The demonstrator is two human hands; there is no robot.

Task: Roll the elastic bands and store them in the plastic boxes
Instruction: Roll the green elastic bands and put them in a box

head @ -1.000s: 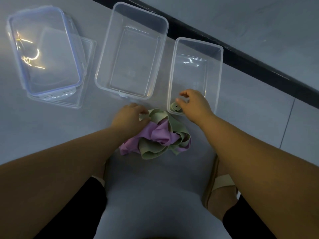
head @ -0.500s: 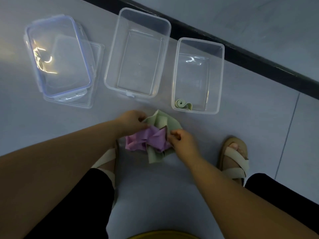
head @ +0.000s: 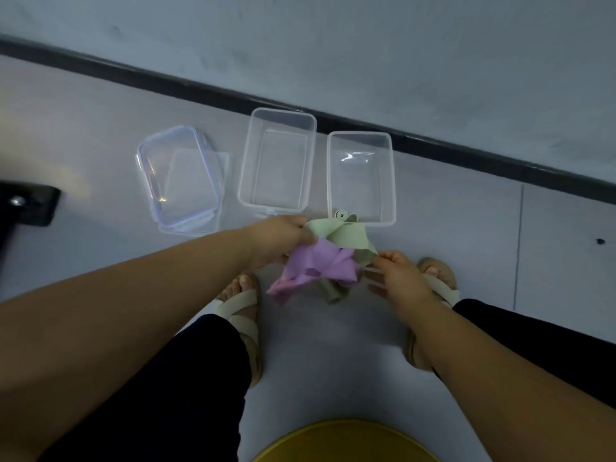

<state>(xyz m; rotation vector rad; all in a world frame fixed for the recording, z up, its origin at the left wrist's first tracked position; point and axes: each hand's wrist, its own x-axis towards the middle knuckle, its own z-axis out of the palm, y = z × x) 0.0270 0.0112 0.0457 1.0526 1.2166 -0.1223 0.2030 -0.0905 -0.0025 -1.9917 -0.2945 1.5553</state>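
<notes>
Roll of green band [head: 340, 215] in near-left corner of right plastic box [head: 360, 133]

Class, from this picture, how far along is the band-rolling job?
Done: one rolled green band sits in the right box. In hand: the left hand and right hand grip the tangle of purple and green bands. Left: rolling and boxing these; the other box holds nothing.
</notes>
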